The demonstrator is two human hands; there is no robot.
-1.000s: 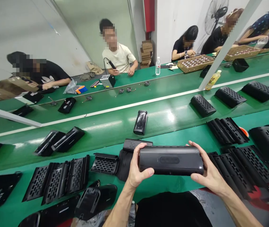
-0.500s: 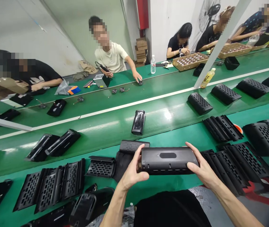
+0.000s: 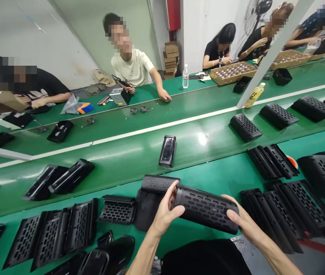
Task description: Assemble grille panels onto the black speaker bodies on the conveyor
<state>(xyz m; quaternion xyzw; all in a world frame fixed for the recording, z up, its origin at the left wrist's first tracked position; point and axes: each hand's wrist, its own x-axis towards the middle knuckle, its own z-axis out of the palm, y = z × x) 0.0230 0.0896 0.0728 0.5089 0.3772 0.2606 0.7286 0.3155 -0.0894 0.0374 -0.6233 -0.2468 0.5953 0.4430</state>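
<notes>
Between my two hands is a black speaker housing point(image 3: 205, 208) with a grille of oblong slots facing me. Its right end tilts down toward me. My left hand point(image 3: 166, 212) grips the left end, thumb on the front. The right end is gripped by my right hand point(image 3: 238, 214), thumb over the grille and fingers behind. Just beyond my left hand lie a black slotted cover point(image 3: 159, 183) and a dark flat sheet point(image 3: 145, 210) on the green bench point(image 3: 208, 172). Past them, a glossy black housing point(image 3: 168, 151) sits on the belt.
Black grille panels lie to the left point(image 3: 56, 233) and right point(image 3: 288, 206) of me. Several housings point(image 3: 245, 128) rest on the green conveyor belt point(image 3: 134, 156). A white post point(image 3: 274, 53) rises beside a yellow drink bottle point(image 3: 255, 95). Co-workers sit across, one reaching a hand point(image 3: 164, 94) onto the belt.
The housing has been rolled in my hands, from its side with the oblong panel to its slotted grille. Its right end has dropped lower. The opposite co-worker's hand has shifted slightly.
</notes>
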